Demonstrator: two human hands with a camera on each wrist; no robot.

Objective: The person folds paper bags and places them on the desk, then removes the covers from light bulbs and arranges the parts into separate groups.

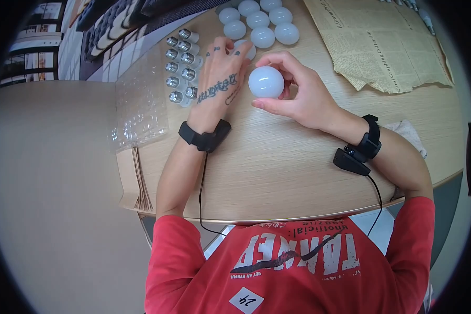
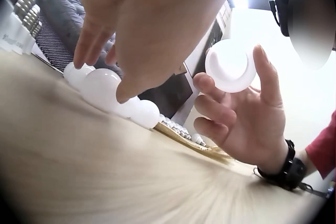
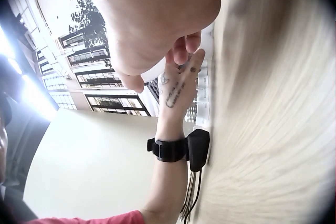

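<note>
In the head view my right hand (image 1: 309,99) holds a round white globe (image 1: 266,82) between thumb and fingers, above the table. My left hand (image 1: 220,78), palm down, reaches to a white bulb (image 1: 247,51) at the near end of a group of similar bulbs (image 1: 262,37). The left wrist view shows the left hand's thumb and fingers on either side of that bulb (image 2: 101,90), low over the table; the globe (image 2: 230,65) is raised in the right hand (image 2: 249,116). Part of the left hand's grip is hidden. The right wrist view shows the right hand (image 3: 157,19) from close up.
Left of the left hand, several small bulbs with metal screw bases (image 1: 187,58) lie in columns. Beyond them is a clear plastic tray (image 1: 141,104), with folded brown paper (image 1: 133,178) nearer the edge. A printed paper sheet (image 1: 382,47) lies back right, a cloth (image 1: 407,135) below it.
</note>
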